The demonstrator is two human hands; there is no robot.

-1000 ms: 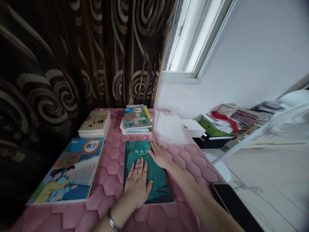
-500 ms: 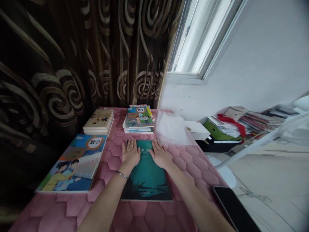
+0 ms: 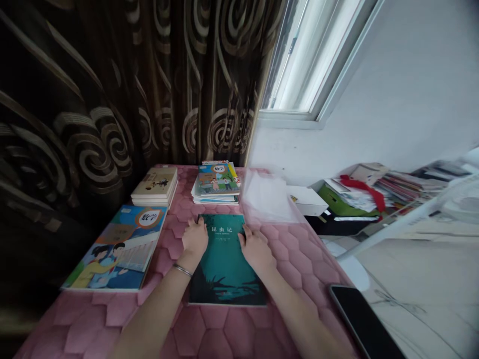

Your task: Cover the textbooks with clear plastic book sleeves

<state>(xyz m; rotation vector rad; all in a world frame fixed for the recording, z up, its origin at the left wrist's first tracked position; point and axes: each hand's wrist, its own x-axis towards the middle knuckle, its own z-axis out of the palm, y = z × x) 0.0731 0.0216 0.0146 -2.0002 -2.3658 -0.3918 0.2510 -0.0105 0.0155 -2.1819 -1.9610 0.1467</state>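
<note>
A green book [image 3: 230, 264] with white characters and dark plant shapes lies flat on the pink quilted cover, front side up. My left hand [image 3: 195, 238] is at its upper left edge, fingers bent and pressed against the side. Opposite, my right hand [image 3: 257, 249] rests at the upper right edge, its fingers curled along that side. Together they hold the book between them. The undersides of the fingers are hidden. A metal bangle [image 3: 182, 270] circles my left wrist.
To the left lie a blue maths textbook [image 3: 119, 249] and a stack of tan books [image 3: 155, 185]. Behind stands a pile of textbooks [image 3: 217, 182], beside clear plastic sheets [image 3: 269, 197]. A phone [image 3: 362, 321] lies near the right edge, with a white fan [image 3: 411, 219] beyond.
Both hands have slid off the cover outward to the book's side edges. Their fingers, flat and spread before, are now bent. The whole title now shows.
</note>
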